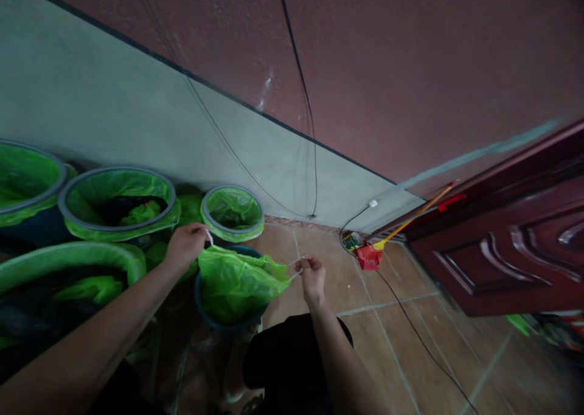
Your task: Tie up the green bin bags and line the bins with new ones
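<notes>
Quite sheer, crinkled lime-green bag (239, 284), fingers of left hand (189, 244) and right hand (314, 279) tight on white drawstrings (210, 237)

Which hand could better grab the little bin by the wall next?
Probably the left hand: it looks nearer that little bin. The right hand is farther off; both hold the green bag.

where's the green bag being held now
The green bag is left of centre in the head view, between the left hand and right hand, over the dark bin.
</notes>
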{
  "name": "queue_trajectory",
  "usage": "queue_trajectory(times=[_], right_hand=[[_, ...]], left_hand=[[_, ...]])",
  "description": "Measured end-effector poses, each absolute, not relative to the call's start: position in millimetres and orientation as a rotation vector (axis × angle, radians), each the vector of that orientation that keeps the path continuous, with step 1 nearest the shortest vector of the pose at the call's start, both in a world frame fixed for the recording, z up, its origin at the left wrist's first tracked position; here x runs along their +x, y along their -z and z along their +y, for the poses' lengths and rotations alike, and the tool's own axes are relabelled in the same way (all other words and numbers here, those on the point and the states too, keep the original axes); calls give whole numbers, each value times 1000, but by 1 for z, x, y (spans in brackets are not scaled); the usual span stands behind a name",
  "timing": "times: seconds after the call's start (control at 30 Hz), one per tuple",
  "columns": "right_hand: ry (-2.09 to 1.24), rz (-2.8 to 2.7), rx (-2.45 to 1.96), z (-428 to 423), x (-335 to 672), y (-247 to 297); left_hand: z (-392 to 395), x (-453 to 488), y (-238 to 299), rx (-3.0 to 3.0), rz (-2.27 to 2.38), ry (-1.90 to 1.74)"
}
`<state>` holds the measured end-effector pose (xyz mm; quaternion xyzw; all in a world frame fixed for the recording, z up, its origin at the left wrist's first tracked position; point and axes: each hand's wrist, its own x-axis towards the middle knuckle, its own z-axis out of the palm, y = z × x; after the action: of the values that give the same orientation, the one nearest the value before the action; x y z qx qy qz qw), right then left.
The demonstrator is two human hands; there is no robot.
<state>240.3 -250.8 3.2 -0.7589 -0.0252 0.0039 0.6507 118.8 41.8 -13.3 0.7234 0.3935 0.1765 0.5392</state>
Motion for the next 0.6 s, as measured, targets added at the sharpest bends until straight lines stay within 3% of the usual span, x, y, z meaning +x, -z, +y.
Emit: queue_trajectory(times=[0.13, 0.27, 0.6], right_hand=[[-259, -310, -1610, -206, 238, -47], [-307, -479, -1522, -173, 246, -69], [-707, -773, -1605, -151, 234, -20]], left_hand=[[16, 126, -17, 1889, 647, -327], [-4, 139, -38, 1777, 431, -320], [-25, 161, -55, 1648, 323, -424]])
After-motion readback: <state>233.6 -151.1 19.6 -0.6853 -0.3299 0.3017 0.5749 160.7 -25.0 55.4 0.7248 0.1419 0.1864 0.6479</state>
